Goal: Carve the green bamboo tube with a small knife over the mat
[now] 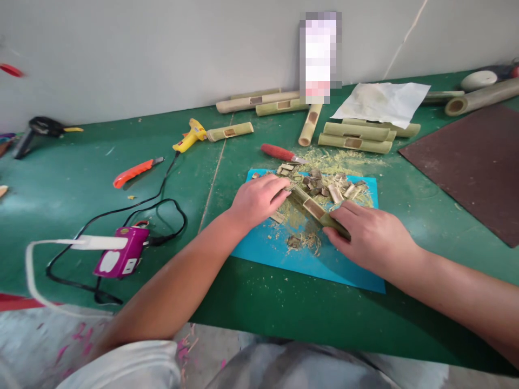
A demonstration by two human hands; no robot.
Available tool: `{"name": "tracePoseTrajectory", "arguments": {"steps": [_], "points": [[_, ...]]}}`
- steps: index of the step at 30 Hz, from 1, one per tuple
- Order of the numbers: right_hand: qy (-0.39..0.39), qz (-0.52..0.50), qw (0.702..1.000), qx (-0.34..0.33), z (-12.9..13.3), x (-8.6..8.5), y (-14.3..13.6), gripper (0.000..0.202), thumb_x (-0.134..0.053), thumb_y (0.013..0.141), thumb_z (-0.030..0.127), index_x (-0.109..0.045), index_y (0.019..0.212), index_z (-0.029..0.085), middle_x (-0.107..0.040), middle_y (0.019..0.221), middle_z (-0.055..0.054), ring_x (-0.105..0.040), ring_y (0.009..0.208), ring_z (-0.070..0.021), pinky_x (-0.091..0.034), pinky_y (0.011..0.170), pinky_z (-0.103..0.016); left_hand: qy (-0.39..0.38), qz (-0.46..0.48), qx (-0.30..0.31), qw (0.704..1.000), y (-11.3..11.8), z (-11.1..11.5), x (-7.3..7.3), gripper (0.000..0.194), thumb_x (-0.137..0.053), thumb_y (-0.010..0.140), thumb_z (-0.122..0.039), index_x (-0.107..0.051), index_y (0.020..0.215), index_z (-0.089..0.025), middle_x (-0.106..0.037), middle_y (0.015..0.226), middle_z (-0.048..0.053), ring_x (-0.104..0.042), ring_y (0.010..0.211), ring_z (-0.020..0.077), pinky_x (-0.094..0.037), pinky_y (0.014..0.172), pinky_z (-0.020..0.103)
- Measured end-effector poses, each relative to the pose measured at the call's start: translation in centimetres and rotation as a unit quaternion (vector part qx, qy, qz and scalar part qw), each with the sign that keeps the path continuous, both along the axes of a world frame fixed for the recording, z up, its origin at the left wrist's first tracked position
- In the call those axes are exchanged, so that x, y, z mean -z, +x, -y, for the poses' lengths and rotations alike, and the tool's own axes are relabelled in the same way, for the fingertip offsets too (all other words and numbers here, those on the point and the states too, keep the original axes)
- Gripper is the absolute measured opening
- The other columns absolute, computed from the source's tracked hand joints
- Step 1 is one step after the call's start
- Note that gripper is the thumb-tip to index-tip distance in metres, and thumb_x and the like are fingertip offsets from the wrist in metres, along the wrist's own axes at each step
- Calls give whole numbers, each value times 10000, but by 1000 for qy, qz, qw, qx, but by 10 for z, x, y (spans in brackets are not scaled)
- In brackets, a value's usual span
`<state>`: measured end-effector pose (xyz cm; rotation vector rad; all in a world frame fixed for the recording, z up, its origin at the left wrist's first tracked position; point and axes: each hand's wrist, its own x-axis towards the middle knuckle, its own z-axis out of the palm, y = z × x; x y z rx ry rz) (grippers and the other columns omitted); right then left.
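Observation:
A short green bamboo tube (314, 208) with a rectangular opening cut in its side lies slantwise between my hands, over a blue sheet (259, 246). My right hand (368, 232) is wrapped round its nearer right end, thumb below and fingers on top. At the far left end, the fingers and thumb of my left hand (259, 199) close on the tube; their tips partly hide that end. Bamboo chips (316, 181) and a small heap of shavings (302, 243) lie around it. Just beyond the sheet rests a red-handled knife (279, 152), its blade among sawdust.
Several cut bamboo tubes (357, 143) lie at the back, some under white paper (381, 102). Left are a yellow glue gun (190, 135), an orange utility knife (135, 172) and a purple power adapter (124, 251) with looped cables. A dark brown board (474, 162) lies right.

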<state>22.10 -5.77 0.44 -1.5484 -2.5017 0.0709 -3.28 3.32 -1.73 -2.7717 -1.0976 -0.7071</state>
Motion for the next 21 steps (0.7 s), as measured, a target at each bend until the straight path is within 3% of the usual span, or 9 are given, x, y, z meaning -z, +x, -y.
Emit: {"name": "tracePoseTrajectory", "arguments": {"steps": [10,15,21], "points": [[7,6,1000,-2,0,0,0,277,-486,938,343,-679,846,168,-643,777,-50,-522,599,-146,-237,532,-311,18,26,10,999,4,0,1,172,-517,1007,-227,-661,1090,-182,-750,958,47,-700,850,147,-535,760,255],[22,3,1000,-8,0,1,-1,260,-505,930,336,-676,827,169,-634,758,-38,-521,589,-144,-233,527,-305,37,40,12,998,4,-1,1,135,-555,977,-228,-666,1018,-164,-739,886,43,-689,784,149,-525,704,258],[27,3,1000,-6,0,1,-1,257,-514,927,338,-675,819,169,-637,767,-38,-506,577,-136,-228,523,-298,8,58,6,998,2,2,-2,114,-604,910,-223,-649,999,-167,-719,922,45,-645,701,124,-528,683,253]]}}
